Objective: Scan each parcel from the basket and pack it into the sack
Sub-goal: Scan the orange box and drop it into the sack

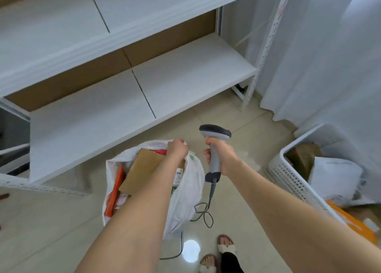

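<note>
White shelving [144,91] with brown backing fills ten to twelve o'clock, standing on a pale tiled floor [51,221]. At six o'clock the white sack [185,200] sits open on the tiles, with a cardboard parcel [144,169] and an orange parcel [115,190] inside. The left hand [177,149] grasps the sack's far rim. Just to its right, the right hand [220,155] is clenched round the handle of the scanner [215,131], whose cable [203,213] loops on the floor. The perforated basket [288,173] at four o'clock holds a white mailer [334,175] below a pale curtain [329,56].
</note>
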`<state>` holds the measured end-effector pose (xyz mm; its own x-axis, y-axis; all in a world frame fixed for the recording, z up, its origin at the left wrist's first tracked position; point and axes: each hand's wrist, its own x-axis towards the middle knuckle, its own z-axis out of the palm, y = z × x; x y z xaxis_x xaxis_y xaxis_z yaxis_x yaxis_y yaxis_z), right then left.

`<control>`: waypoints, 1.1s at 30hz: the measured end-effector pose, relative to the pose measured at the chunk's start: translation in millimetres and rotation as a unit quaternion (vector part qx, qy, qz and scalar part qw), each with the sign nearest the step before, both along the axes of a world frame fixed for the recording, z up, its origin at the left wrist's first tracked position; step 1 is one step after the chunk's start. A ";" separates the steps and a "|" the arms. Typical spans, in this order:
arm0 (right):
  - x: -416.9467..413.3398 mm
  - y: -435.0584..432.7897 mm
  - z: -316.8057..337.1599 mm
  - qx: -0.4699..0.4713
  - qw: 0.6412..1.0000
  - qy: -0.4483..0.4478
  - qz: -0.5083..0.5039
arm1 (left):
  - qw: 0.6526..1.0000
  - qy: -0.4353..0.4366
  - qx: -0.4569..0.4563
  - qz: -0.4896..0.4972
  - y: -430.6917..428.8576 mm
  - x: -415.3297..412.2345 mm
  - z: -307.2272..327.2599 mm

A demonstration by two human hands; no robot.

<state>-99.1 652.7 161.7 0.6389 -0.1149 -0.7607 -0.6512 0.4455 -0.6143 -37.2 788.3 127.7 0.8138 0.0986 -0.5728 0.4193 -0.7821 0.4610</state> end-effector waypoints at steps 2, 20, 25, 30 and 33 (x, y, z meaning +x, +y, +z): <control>-13.8 -26.2 20.7 0.012 0.999 -0.009 -0.045 | 0.999 -0.016 -0.004 -0.027 -28.8 -0.7 23.6; -178.6 -336.2 46.5 0.055 0.947 -0.029 -0.315 | 0.963 -0.064 -0.032 -0.261 -397.8 -100.9 77.5; -214.8 -433.4 16.4 0.083 0.935 -0.007 -0.345 | 0.958 -0.036 -0.021 -0.284 -498.5 -137.9 47.0; -236.3 -508.6 -22.5 0.075 0.921 0.043 -0.379 | 0.948 0.007 -0.014 -0.319 -579.6 -163.0 10.6; -242.0 -548.9 -49.0 0.068 0.909 0.065 -0.405 | 0.941 0.036 -0.009 -0.337 -622.9 -167.1 -19.3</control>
<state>-341.0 103.9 112.8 0.2905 -0.4074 -0.8658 -0.1382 0.8775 -0.4592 -204.3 165.4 108.4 0.6473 -0.4362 -0.6251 -0.1383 -0.8737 0.4665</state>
